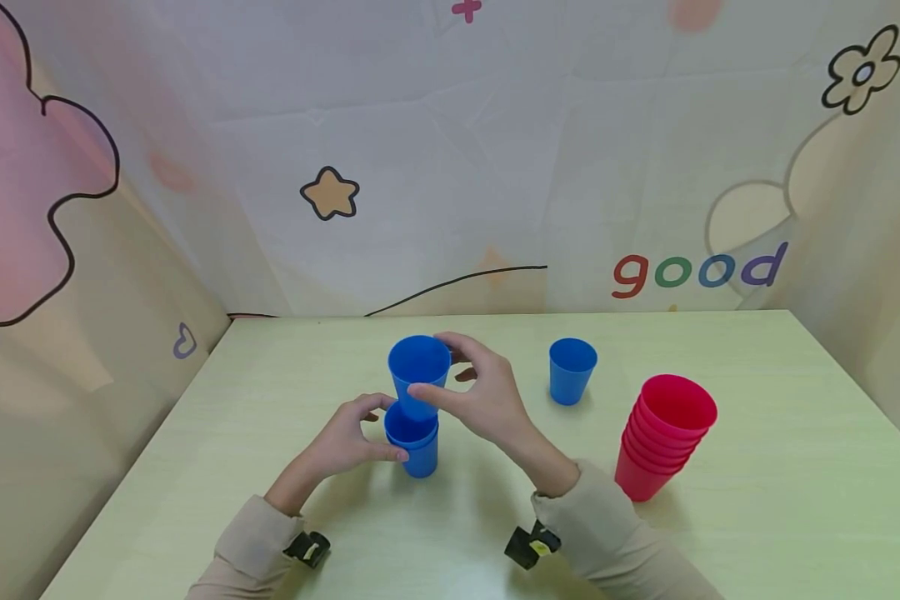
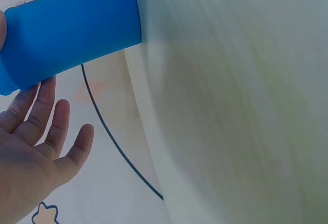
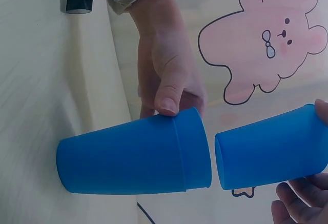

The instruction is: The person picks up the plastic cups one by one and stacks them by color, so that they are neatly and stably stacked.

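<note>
Two nested blue cups (image 1: 420,458) stand upright on the table, slightly left of centre. My left hand (image 1: 348,437) grips them near the rim, thumb on the near side and index finger at the back. Directly above, my right hand (image 1: 487,396) holds another blue cup (image 1: 418,375) upright between thumb and fingers. In the right wrist view a narrow gap separates the base of this held cup (image 3: 271,149) from the rim of the nested pair (image 3: 123,157). The left wrist view has the lower fingers (image 2: 60,116) of the left hand spread off the cup.
A single blue cup (image 1: 572,372) stands upright farther back, right of the right hand. Several nested red cups (image 1: 656,446) form a leaning-looking stack at the right, beside the right sleeve (image 1: 607,525). A printed cloth (image 1: 450,167) closes off the table's back edge.
</note>
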### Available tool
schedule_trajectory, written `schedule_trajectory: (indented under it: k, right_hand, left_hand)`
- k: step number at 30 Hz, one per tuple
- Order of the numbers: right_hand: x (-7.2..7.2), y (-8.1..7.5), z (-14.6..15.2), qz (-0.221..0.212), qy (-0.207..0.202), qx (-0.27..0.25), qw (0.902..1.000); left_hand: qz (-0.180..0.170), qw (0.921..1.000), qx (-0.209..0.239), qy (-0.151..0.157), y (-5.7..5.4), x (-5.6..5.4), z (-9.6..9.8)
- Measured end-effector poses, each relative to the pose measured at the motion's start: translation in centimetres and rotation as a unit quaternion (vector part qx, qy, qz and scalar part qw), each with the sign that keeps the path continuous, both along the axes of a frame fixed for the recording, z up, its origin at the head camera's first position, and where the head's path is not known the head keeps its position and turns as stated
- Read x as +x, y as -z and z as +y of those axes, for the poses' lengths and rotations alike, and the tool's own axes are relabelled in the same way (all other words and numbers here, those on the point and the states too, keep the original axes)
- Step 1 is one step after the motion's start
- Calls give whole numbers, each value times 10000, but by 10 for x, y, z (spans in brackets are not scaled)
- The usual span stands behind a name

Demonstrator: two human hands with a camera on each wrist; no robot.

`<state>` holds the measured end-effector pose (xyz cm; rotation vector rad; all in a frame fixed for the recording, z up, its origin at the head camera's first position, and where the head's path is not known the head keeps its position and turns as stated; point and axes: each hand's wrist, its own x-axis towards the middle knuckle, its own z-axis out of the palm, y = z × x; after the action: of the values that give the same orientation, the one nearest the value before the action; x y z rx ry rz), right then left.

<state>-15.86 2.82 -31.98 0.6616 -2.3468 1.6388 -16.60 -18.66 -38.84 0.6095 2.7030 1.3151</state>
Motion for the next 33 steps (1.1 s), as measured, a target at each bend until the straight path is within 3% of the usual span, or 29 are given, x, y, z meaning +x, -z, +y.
schedule_trajectory:
  k: [33]
  right_hand:
    - [0,35,-13,-292,-344,421,9981]
  left_hand:
    - [167,9992,191,313,-1,1,-1]
